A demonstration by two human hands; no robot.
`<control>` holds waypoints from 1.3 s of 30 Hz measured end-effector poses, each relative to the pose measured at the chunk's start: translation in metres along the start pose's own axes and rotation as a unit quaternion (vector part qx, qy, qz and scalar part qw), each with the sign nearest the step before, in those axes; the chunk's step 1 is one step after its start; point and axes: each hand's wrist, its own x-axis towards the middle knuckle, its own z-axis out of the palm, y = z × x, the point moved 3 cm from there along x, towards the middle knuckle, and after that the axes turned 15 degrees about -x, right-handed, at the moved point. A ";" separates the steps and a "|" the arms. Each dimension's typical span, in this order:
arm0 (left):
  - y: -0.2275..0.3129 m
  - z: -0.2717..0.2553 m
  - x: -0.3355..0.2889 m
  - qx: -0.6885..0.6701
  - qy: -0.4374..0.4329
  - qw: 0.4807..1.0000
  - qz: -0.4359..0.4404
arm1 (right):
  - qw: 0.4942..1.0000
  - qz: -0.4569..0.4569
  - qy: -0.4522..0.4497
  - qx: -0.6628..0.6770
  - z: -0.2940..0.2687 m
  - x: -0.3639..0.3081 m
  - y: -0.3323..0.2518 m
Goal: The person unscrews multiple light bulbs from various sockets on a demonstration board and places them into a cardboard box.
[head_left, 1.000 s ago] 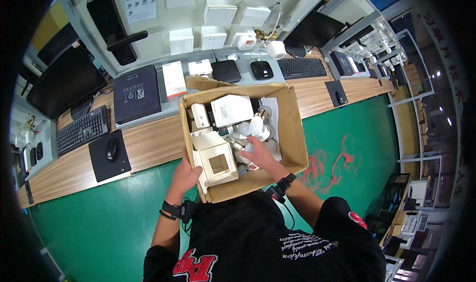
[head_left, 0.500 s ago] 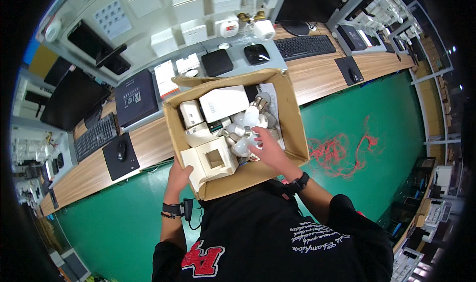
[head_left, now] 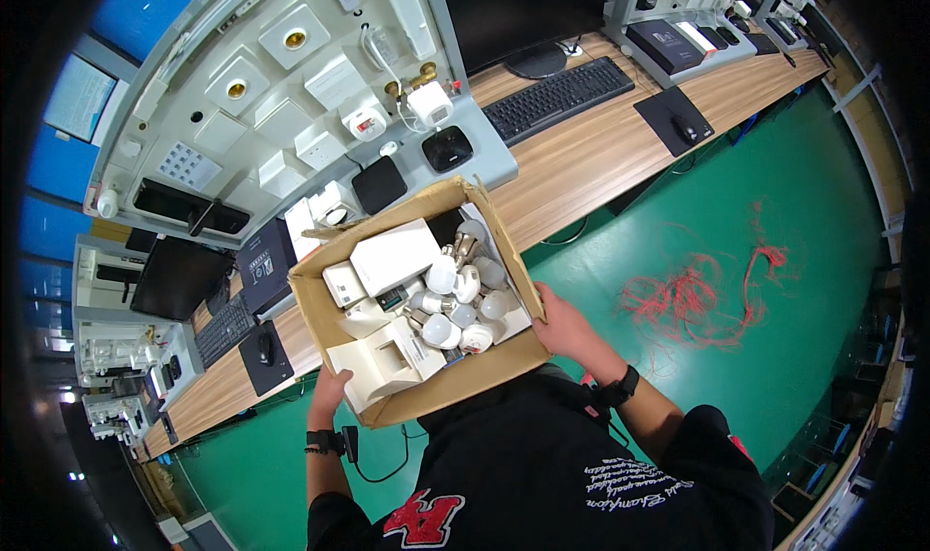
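Note:
An open cardboard box [head_left: 515, 354] is held tilted in front of my body between both hands. My left hand [head_left: 330, 394] grips its near left corner, with the thumb over the edge. On the right wall my right hand [head_left: 566, 328] has hold of the box, most of its fingers hidden. Several white light bulbs [head_left: 441, 331] lie heaped inside, towards the right. Beside them are a large white carton [head_left: 395, 257], a smaller white box [head_left: 343, 285] and an opened cream box [head_left: 389, 357] with a square cut-out.
A wooden desk [head_left: 581, 149] runs behind the box, with a keyboard [head_left: 557, 98] and a mouse pad [head_left: 668, 130] on it. A grey display panel [head_left: 228, 130] carries lamp sockets and switches. Tangled red wires [head_left: 683, 294] lie on the green floor at the right.
My right hand has left the bulbs inside and taken hold of the box's right wall. The view has turned, and the box sits lower and further left in it.

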 end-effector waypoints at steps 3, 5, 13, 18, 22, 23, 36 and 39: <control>0.013 0.019 -0.002 0.110 -0.069 0.991 0.008 | 0.999 0.003 0.043 -0.018 -0.014 0.000 0.015; 0.042 0.033 -0.006 0.198 -0.104 0.973 -0.061 | 0.997 0.038 0.052 -0.036 -0.034 -0.001 0.023; 0.250 0.053 0.091 0.405 -0.036 0.884 0.229 | 0.996 0.016 0.062 -0.063 -0.059 0.002 0.025; 0.292 0.142 0.220 0.228 -0.067 0.969 0.071 | 0.996 0.024 0.066 -0.057 -0.059 0.006 0.029; 0.274 0.153 0.286 0.153 -0.016 0.988 -0.030 | 0.997 0.036 0.045 -0.054 -0.063 0.006 0.021; 0.273 0.159 0.296 0.158 -0.020 0.987 -0.031 | 0.997 0.034 0.049 -0.043 -0.064 0.005 0.020; 0.271 0.170 0.351 -0.033 0.026 0.999 -0.005 | 0.995 0.080 0.026 -0.050 -0.079 0.015 0.004; 0.268 0.169 0.356 -0.036 0.024 0.999 -0.003 | 0.995 0.083 0.027 -0.054 -0.077 0.018 0.005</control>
